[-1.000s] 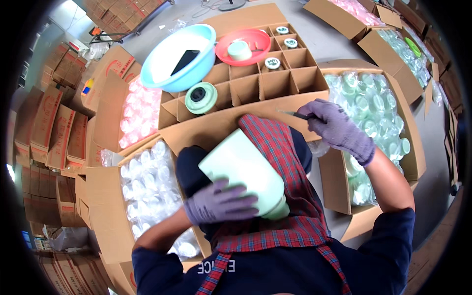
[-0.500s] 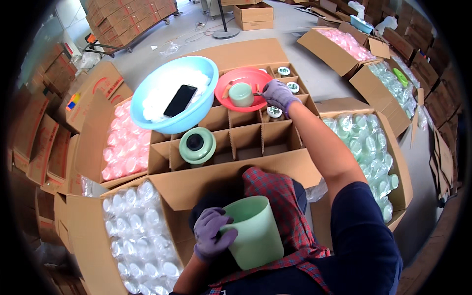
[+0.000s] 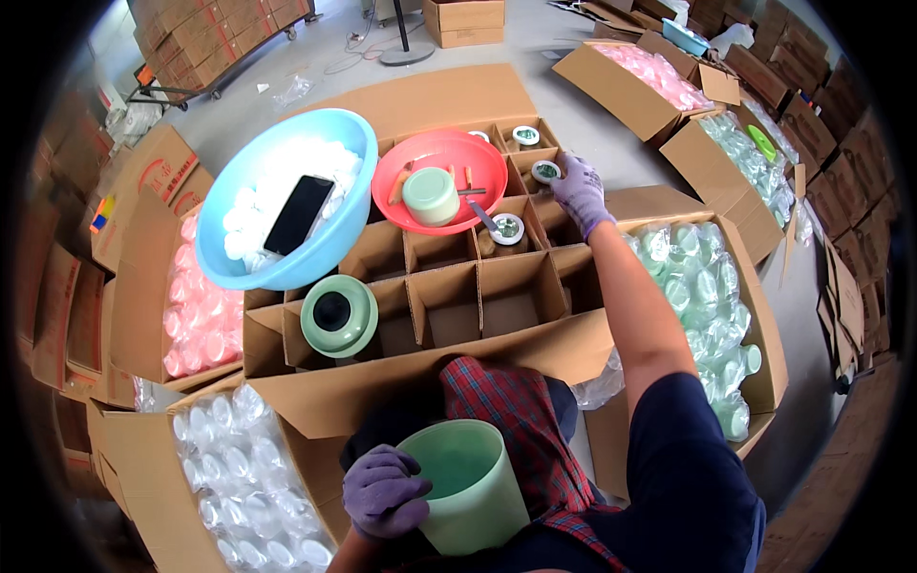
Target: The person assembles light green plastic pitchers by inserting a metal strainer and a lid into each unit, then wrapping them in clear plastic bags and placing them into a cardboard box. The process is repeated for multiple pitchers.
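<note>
Head view: right hand (image 3: pixel 581 194) swung from red bowl (image 3: pixel 425 151) (blade (image 3: pixel 483 216) parked there, so probably tool-free) to lidded jar (image 3: pixel 545 171) in carton (image 3: pixel 420 375), couldn't tell grip. I saw left hand (image 3: pixel 384 493) clamped on green container (image 3: pixel 475 511) by plaid apron (image 3: pixel 511 411).

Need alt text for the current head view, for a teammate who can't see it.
A person's gloved left hand touches a pale green container at the lap, while the gloved right hand is at a round-topped jar in a divided cardboard box. A red bowl and a blue basin holding a phone sit over that box.
</note>
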`<control>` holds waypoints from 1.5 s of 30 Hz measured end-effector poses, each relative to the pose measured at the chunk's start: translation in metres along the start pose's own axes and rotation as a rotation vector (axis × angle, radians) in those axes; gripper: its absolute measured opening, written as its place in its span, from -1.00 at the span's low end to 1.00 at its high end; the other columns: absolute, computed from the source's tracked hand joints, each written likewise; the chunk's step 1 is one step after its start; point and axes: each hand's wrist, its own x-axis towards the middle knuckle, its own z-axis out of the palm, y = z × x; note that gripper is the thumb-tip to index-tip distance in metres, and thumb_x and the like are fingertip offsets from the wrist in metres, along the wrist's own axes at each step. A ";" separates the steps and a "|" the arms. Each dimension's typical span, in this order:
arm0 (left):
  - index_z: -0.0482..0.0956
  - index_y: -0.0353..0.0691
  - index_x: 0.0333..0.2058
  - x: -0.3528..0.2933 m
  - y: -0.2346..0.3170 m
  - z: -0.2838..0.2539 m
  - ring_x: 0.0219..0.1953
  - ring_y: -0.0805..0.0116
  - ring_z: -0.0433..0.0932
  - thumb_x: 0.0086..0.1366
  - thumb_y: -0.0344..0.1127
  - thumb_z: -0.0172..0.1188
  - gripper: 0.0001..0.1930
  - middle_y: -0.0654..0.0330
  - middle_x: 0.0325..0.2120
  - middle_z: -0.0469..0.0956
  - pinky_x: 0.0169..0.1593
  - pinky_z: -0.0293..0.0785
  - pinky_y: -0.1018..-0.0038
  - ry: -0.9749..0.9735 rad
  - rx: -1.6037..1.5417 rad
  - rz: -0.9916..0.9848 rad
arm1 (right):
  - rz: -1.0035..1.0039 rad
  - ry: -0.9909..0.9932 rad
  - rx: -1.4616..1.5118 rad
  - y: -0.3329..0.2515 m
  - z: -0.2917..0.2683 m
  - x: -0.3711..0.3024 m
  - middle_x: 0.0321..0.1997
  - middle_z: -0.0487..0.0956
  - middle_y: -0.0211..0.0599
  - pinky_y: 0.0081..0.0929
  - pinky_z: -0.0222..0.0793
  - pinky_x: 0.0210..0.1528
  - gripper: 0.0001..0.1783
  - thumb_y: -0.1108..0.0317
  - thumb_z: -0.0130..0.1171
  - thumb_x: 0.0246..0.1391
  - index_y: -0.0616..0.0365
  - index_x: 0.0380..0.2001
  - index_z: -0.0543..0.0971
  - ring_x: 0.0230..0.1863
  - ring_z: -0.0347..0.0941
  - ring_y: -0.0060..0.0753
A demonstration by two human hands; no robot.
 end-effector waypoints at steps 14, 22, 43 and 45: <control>0.32 -0.43 0.20 -0.029 0.019 -0.012 0.22 0.10 0.42 0.16 -0.41 0.22 -0.39 -0.05 0.16 0.42 0.35 0.23 0.20 0.402 -0.276 -0.390 | -0.089 0.157 -0.152 -0.028 -0.057 0.030 -0.05 0.60 0.03 -0.15 0.45 0.11 -0.44 0.08 0.36 -0.17 0.12 -0.07 0.63 0.02 0.52 0.08; -0.03 -0.43 0.39 0.117 0.048 0.013 0.37 -0.21 0.16 -0.16 -0.12 0.62 0.25 -0.25 0.31 0.15 0.40 0.09 0.07 0.110 0.734 0.153 | -1.019 0.235 0.176 -0.161 -0.233 -0.203 0.00 0.51 -0.04 -0.14 0.39 0.08 -0.20 0.34 0.40 -0.27 0.30 0.16 0.46 0.00 0.43 0.04; -0.38 -0.57 0.40 -0.049 0.080 -0.045 0.49 0.05 -0.04 0.22 -0.15 0.38 0.16 -0.25 0.44 -0.06 0.47 -0.06 0.25 -0.320 0.053 -0.726 | -0.207 -0.651 1.466 -0.060 -0.113 -0.231 0.17 0.47 -0.33 -0.40 0.44 0.16 -0.31 0.14 0.17 0.17 0.16 0.32 0.32 0.17 0.42 -0.45; -0.33 -0.59 0.39 -0.043 0.099 -0.003 0.43 0.02 0.15 0.10 -0.09 0.50 0.26 -0.30 0.36 0.12 0.42 0.10 0.33 -0.319 0.211 -0.571 | -0.314 -0.746 1.200 -0.056 -0.143 -0.229 0.19 0.44 -0.37 -0.46 0.27 0.28 -0.21 0.16 0.33 0.02 0.16 0.31 0.32 0.23 0.33 -0.46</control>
